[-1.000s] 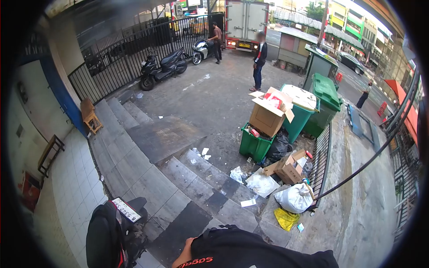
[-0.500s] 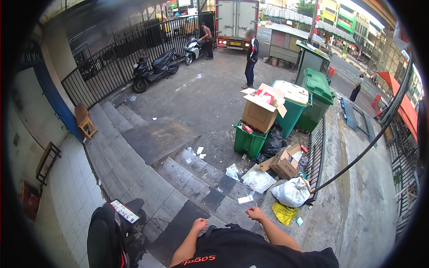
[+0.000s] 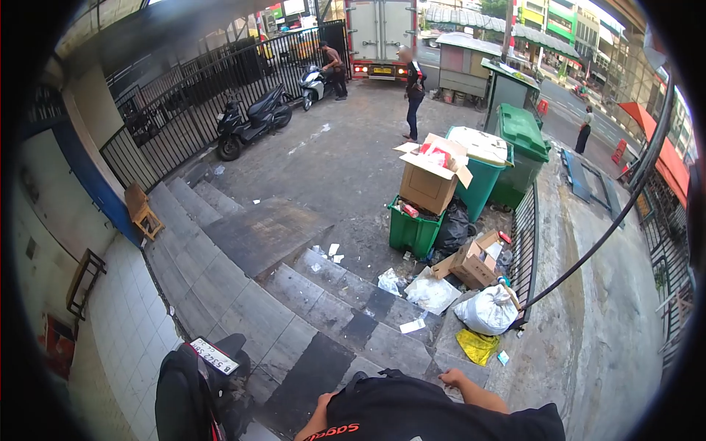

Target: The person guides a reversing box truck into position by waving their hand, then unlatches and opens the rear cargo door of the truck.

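Note:
My left hand (image 3: 324,401) is low beside the front of my black shirt (image 3: 419,408), partly cut off by it, with its fingers curled in. On the other side, my right hand (image 3: 451,377) is held just out from the shirt, its fingers curled, and nothing shows in it. Neither hand touches anything apart from possibly the shirt. Below and ahead are grey tiled steps (image 3: 294,331). A parked motorbike (image 3: 184,397) with a white plate stands to the left of my left hand. Past my right hand lie a yellow bag (image 3: 476,346) and a full white sack (image 3: 488,310).
Green bins (image 3: 521,147), an open cardboard box (image 3: 428,184) and scattered litter line the right side. A dark ramp (image 3: 257,234) crosses the steps. Scooters (image 3: 254,117), a truck (image 3: 382,37) and several people are farther off. A wooden stool (image 3: 143,209) stands left.
Both hands have drawn down and back toward my body. The view has shifted slightly, with the motorbike and sack now farther right. The person by the truck has moved an arm.

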The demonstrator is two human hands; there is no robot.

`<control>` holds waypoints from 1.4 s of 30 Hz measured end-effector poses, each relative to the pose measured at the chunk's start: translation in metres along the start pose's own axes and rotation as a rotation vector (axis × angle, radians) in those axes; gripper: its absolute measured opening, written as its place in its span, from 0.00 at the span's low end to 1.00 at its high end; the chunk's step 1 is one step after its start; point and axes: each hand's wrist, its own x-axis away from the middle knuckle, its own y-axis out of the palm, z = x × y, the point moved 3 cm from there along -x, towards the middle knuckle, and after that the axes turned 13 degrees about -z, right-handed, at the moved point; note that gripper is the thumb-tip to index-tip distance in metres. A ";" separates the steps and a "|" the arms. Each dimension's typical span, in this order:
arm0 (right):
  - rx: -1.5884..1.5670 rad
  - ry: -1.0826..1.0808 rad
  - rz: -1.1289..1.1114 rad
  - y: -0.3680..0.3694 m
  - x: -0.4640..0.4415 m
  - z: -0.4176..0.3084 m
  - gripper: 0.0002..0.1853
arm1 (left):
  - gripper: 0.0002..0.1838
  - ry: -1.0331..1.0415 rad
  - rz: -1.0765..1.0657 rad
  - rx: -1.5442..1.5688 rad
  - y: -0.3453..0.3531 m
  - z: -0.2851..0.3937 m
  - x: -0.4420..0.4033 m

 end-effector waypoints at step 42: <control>0.153 -0.175 0.029 0.012 -0.003 -0.076 0.18 | 0.25 0.014 0.034 -0.245 -0.001 0.089 0.026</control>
